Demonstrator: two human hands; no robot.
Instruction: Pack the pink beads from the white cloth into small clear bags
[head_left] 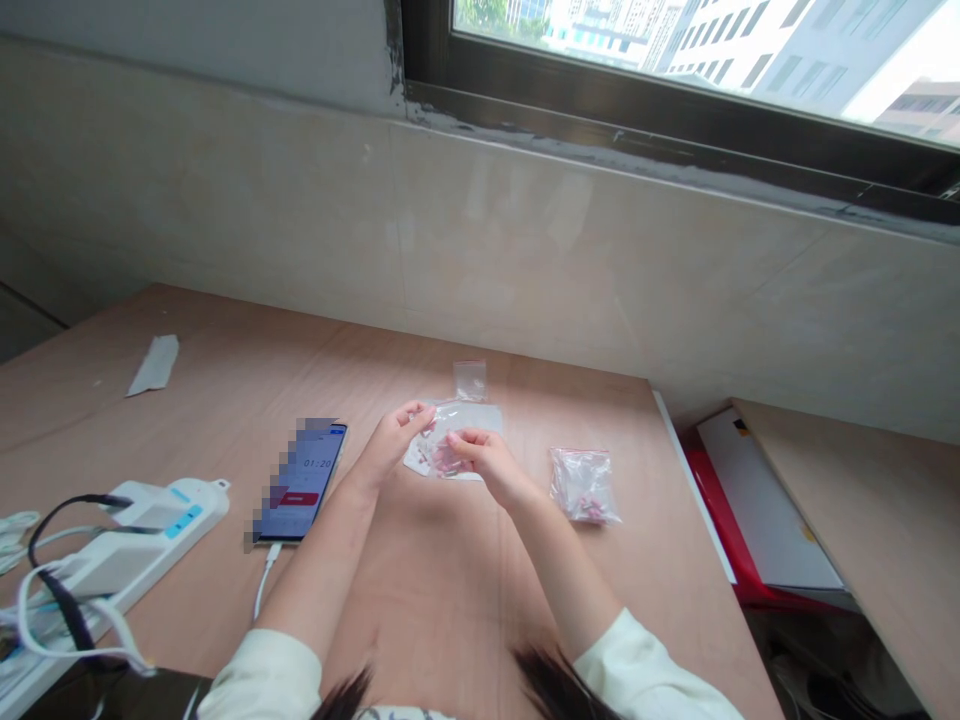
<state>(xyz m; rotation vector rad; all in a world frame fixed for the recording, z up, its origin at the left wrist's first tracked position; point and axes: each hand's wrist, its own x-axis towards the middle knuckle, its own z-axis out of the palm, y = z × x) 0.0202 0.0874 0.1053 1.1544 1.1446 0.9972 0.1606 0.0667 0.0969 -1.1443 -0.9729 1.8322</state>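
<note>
In the middle of the table, my left hand [395, 437] is closed in a pinch; what lies between its fingertips is too small to make out. Facing it, my right hand [489, 458] pinches a small clear plastic bag [445, 461] with pinkish pieces showing through. Under and behind both hands lies a larger pale, glossy plastic sheet or bag [484, 413]. Just beyond is a small clear zip bag [470, 380] lying flat. To the right of my right forearm rests another clear zip bag [583, 482] with small pink pieces at its bottom.
A phone [304, 485] showing a timer lies left of my left forearm, with a white cable plugged in. Further left is a white power strip [187, 515] with tangled cords. A white paper scrap [154, 364] lies at the far left. Red and white folders [765, 510] stand beyond the right table edge.
</note>
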